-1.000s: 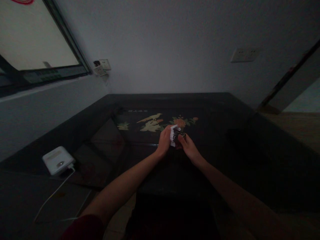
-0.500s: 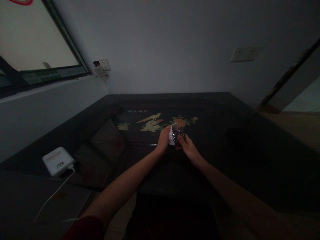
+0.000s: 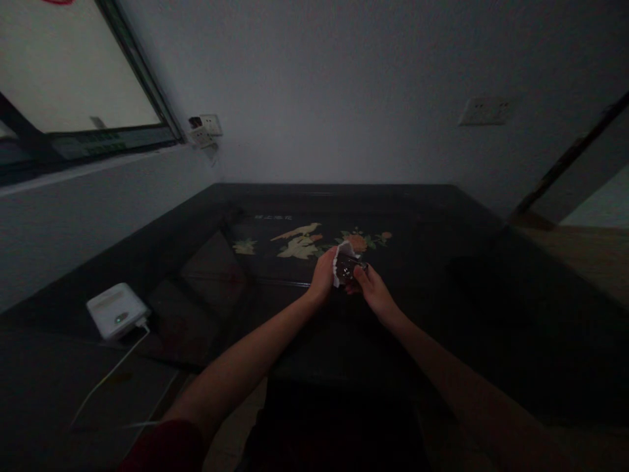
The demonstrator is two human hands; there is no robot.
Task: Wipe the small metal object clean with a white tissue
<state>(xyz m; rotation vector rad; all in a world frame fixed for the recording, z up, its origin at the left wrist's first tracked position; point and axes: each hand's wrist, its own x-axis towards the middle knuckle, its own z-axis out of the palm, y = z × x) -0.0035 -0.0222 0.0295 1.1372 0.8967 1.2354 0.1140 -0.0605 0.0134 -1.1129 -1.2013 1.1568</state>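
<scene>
So there are two bare hands here, both at one small job over one dark surface [image 3: 432, 213]. The left hand [image 3: 322, 274] is wrapped around one crumpled white sheet [image 3: 345, 248], paper or cloth, hard to tell which, with its fingertips mostly hidden behind it. The right hand [image 3: 376, 293] has its fingers closed on one small dark shiny piece [image 3: 346, 266], thumb pressed on the near side. It's too dim to say what that piece is, but it sits right up against the white sheet, between the two hands. All of that is around the middle of the surface, well apart from both its back edge and its front edge.

Just beyond the hands there's a picture on the surface: one long-tailed bird [image 3: 301, 230], one big orange flower [image 3: 356, 242] and one smaller orange bloom [image 3: 386, 235] off toward the right edge. Over near the left front corner sits one white box [image 3: 116, 308] with one little green light, and one white cable [image 3: 105, 377] runs from it past the front edge.

Wall count: one double socket plate [image 3: 485, 111] beyond the right back corner, two sockets [image 3: 211, 124] beyond the left back one.
</scene>
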